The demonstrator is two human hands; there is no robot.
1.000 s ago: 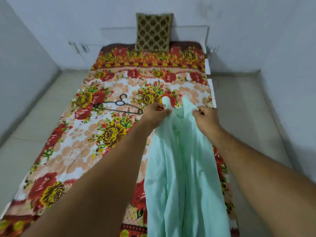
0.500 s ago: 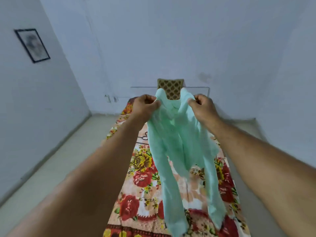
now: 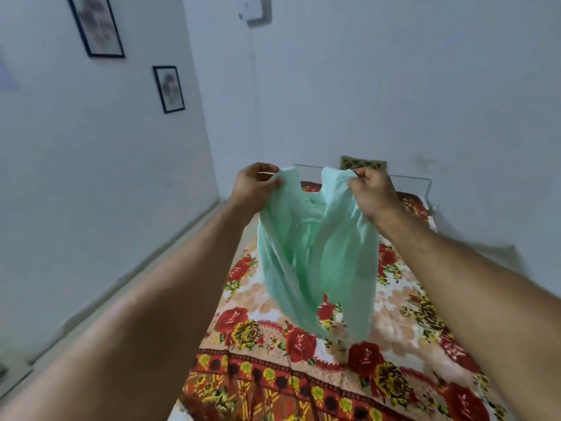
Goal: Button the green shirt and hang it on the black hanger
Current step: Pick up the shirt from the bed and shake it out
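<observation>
The green shirt (image 3: 315, 256) hangs in the air above the bed, held up by its top corners and spread open between my hands. My left hand (image 3: 253, 189) grips the left top edge. My right hand (image 3: 372, 191) grips the right top edge. The lower part of the shirt dangles just over the floral bedsheet (image 3: 303, 360). The black hanger is not visible; the shirt and my arms cover the part of the bed where it lay.
The bed runs away from me to the back wall, with a patterned pillow (image 3: 362, 162) at its head. A pale floor strip lies to the left. Two framed pictures (image 3: 168, 89) hang on the left wall.
Both hands have lifted the shirt from the bed into the air and moved apart, spreading its top open. The view has tilted up toward the walls, and the hanger has dropped out of sight.
</observation>
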